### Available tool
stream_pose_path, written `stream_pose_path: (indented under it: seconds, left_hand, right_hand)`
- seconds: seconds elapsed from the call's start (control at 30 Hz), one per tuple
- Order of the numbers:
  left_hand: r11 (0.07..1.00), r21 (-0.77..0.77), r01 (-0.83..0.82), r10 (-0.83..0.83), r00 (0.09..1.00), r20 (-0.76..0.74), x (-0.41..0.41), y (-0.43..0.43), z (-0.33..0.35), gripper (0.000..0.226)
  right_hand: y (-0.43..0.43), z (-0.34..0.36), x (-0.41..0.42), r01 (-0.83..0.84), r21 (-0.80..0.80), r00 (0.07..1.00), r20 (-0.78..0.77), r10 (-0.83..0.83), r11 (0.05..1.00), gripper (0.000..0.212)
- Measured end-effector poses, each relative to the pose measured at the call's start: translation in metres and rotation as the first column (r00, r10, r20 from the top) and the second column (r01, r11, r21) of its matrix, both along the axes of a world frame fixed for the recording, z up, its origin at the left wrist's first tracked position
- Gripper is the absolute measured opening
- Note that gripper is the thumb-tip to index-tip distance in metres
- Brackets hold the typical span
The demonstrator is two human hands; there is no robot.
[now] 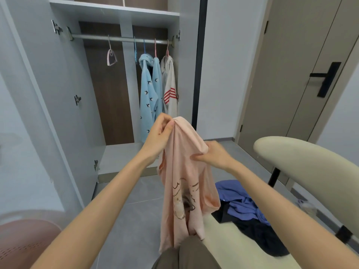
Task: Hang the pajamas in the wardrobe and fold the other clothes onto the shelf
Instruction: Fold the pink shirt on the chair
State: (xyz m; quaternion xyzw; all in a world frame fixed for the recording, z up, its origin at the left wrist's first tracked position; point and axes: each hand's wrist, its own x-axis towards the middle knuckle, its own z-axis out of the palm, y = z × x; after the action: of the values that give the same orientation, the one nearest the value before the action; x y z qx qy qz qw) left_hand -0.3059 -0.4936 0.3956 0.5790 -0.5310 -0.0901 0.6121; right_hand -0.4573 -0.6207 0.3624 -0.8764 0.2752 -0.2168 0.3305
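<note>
Pale room, grey tiled floor (136,214)
Taupe panelled door (287,55) at right; pale white wall (223,74) left of it; cream cushioned chair (310,167) lower right.

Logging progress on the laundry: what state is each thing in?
Wardrobe: open.
Pink shirt: held up, unfolded, by left hand and right hand.
Blue pajamas: hung on rail.
White top: hung.
Pink hanger: empty, on rail.
Blue clothes: heaped, unfolded.
Room door: shut.

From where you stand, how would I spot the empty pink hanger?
In the open wardrobe, find the metal rail. Left of the centre divider hangs one pale pink hanger, bare and alone; all other hangers sit right of the divider.
</note>
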Motion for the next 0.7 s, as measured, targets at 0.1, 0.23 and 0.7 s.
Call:
stream_pose_path:
  seconds: [0.1, 0.23, 0.7]
  left_hand:
    - [0.998, -0.060, -0.029, 0.025, 0.998, -0.061, 0.003, 0.002, 0.002, 0.014]
    - [0.946, -0.087, -0.313, 0.292, 0.937, -0.193, 0.016, 0.002, -0.008, 0.010]
    - [0.857, 0.425, 0.292, -0.312, 0.950, -0.025, 0.025, 0.005, -0.027, 0.071]
  right_hand:
    - [0.000, -0.027, -0.002, -0.003, 0.150, 1.000, -0.026, 0.006, 0.989, 0.024]
    - [0.002, -0.035, -0.004, -0.038, 0.153, 0.999, 0.008, 0.038, 0.987, 0.033]
    - [0.007, 0.053, 0.006, -0.140, -0.059, 0.984, 0.101, 0.145, 0.988, 0.019]
